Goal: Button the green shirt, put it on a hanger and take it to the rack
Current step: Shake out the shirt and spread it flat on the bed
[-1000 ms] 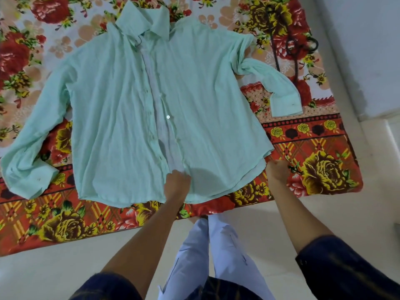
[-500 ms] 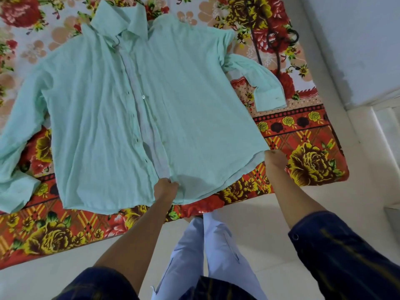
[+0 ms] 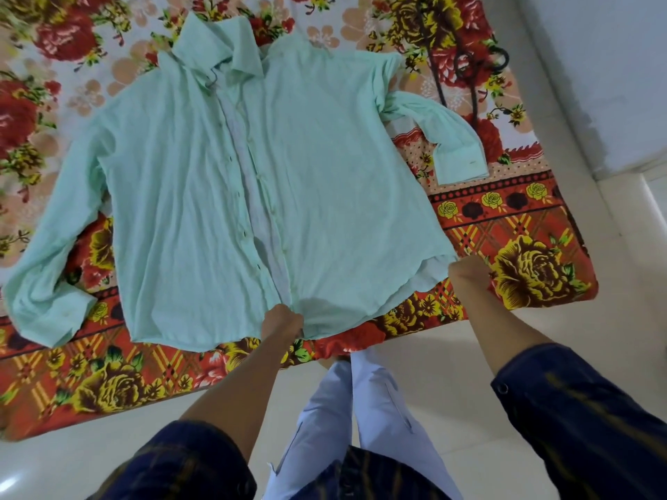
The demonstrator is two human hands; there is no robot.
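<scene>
1 shirt (image 3: pixel 202 196) lying flat, front up, on floral sheet (image 3: pixel 523 268). L hand (image 3: pixel 283 324) gripping hem at placket bottom, R hand (image 3: pixel 467 274) pinching hem's right corner. 2 hands, 1 hanger (image 3: pixel 469 63) lying beyond right sleeve.

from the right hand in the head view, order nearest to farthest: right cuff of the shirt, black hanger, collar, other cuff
1. Right cuff, just beyond the right hand.
2. Black hanger, farther up by the wall.
3. Collar, top centre.
4. Other cuff, far left.
</scene>
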